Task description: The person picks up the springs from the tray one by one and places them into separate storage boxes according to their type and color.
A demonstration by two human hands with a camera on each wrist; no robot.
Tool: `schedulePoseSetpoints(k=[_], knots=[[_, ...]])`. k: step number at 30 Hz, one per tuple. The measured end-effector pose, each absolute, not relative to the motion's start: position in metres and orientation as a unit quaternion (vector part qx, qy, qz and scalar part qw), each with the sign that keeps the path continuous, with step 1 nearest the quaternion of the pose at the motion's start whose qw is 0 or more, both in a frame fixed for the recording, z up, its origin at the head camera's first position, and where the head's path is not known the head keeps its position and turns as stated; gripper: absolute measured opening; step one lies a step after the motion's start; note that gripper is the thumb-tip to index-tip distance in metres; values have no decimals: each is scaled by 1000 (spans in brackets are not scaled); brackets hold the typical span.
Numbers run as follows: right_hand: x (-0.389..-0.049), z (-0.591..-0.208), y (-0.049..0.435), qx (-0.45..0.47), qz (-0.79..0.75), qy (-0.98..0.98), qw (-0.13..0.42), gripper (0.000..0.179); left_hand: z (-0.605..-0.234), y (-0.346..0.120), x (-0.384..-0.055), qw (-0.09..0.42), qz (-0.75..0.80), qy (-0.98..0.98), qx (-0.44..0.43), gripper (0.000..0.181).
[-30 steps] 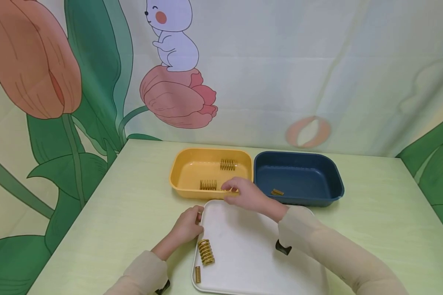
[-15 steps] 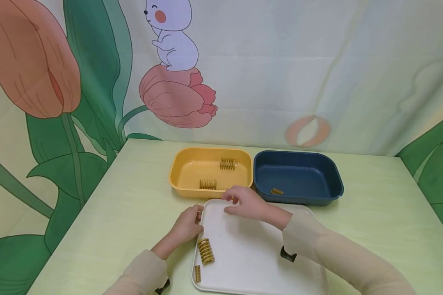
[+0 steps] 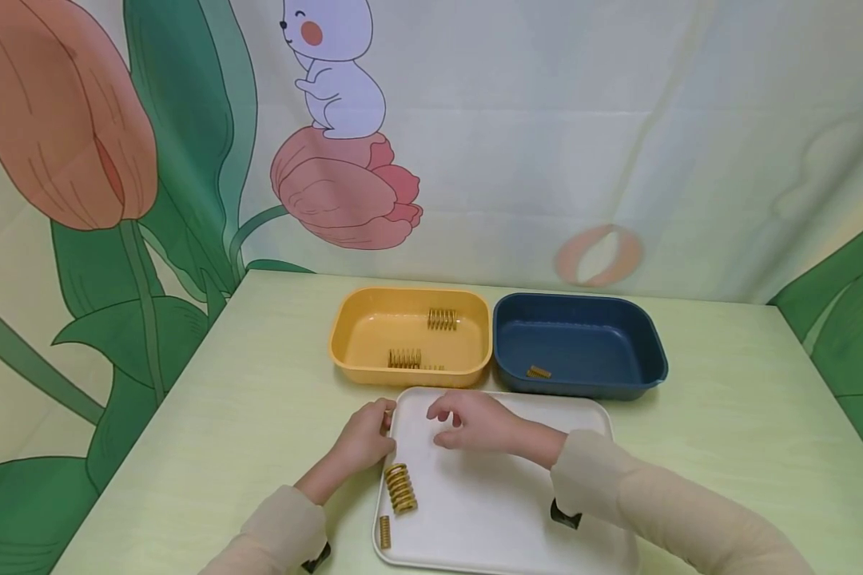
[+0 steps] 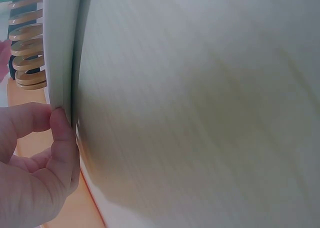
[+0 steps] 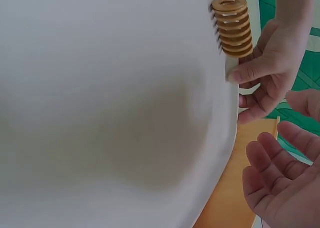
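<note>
At the left edge of the white tray (image 3: 518,503), my left hand (image 3: 363,438) pinches the rim between thumb and fingers. Above the tray's upper left part hovers my right hand (image 3: 478,422), fingers loosely bent and apart, holding nothing. A thick gold coil spring (image 3: 401,489) lies on the tray just below my left hand; the right wrist view shows this spring (image 5: 232,28) near the left thumb. Closer to the tray's lower left corner is a small thin spring (image 3: 384,532).
Behind the tray, a yellow bin (image 3: 359,374) holds gold springs (image 3: 442,319), one partly hidden by the front wall. Beside it stands a dark blue bin (image 3: 582,388) with one small spring (image 3: 538,372). A printed curtain (image 3: 511,160) hangs at the table's back edge.
My right hand has drawn back from the yellow bin's front edge to over the tray. The left hand keeps its place on the rim; the visible springs lie as before.
</note>
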State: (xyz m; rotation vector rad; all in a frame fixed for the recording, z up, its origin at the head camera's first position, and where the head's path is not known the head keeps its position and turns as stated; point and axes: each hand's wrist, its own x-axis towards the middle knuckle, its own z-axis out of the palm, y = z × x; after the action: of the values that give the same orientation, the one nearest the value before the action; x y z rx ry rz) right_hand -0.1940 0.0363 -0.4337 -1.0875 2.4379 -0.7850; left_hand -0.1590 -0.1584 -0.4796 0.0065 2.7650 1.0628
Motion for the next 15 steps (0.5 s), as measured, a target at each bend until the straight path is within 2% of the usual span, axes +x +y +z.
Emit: schedulePoseSetpoints(k=[15], knots=[[-174,-439,28,-375,-246,869,207,36,-480,-160,-158,88,358,930,5,51]])
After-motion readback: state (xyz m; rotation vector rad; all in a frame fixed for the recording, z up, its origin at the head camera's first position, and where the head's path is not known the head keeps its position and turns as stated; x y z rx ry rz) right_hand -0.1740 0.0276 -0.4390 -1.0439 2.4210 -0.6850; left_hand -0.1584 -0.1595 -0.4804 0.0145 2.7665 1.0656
